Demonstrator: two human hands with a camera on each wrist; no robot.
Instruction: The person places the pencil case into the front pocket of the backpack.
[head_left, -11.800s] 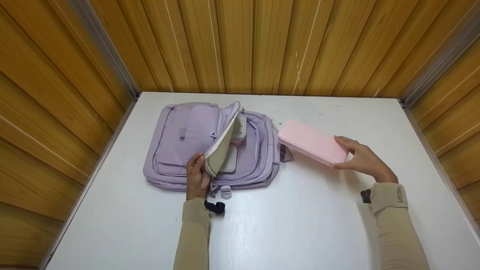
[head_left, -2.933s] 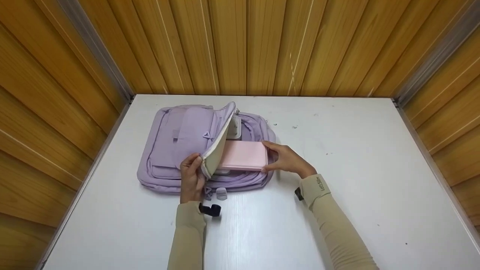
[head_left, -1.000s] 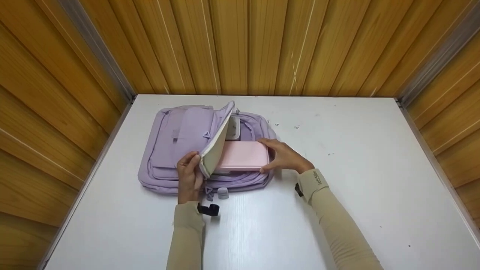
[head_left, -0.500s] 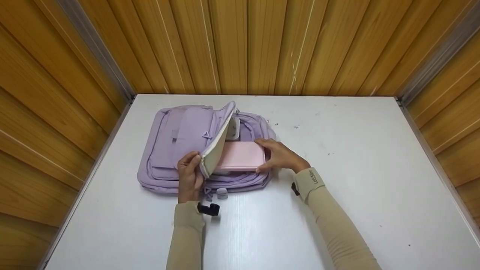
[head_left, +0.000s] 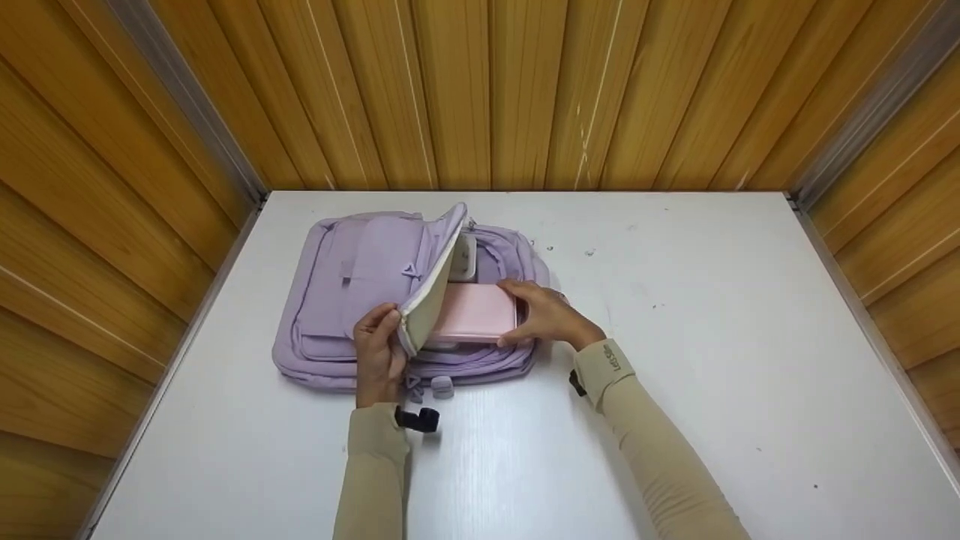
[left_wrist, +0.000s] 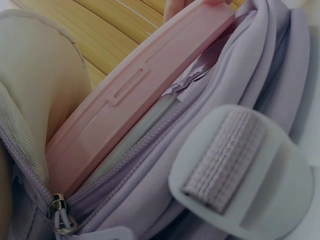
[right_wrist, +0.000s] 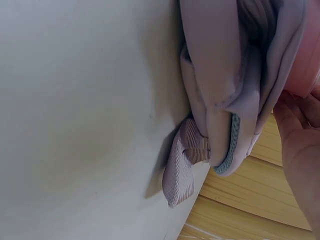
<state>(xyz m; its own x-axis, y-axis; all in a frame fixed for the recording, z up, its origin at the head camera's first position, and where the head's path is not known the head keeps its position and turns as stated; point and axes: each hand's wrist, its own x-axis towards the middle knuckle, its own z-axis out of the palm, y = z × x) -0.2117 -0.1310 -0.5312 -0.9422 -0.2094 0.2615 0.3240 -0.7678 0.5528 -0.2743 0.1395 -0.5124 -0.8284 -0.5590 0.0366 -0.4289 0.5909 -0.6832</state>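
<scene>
A lilac backpack (head_left: 322, 300) lies flat on the white table with its front flap (head_left: 429, 319) raised. My left hand (head_left: 379, 349) pinches the near corner of that flap between thumb and fingers. My right hand (head_left: 551, 319) grips the right end of a pink pencil case (head_left: 480, 311), thumb on the near side and fingers on the far side. The case's left end is hidden behind the flap. In the left wrist view the case (left_wrist: 115, 105) shows a clasp on its long side and leans over a pale box edge (left_wrist: 140, 132) inside the open zip.
A white-lidded box (head_left: 466, 257) sits inside the bag, beyond the pencil case. A strap buckle (head_left: 442, 387) lies at the bag's near side, and a strap loop (right_wrist: 180, 170) hangs at its right end. Wood-look walls (head_left: 525, 97) border the table (head_left: 675, 420).
Earlier my right hand held the pencil case over the table, right of the backpack. It has moved left into the bag, sliding slightly farther under the flap lately. My left hand keeps the flap raised.
</scene>
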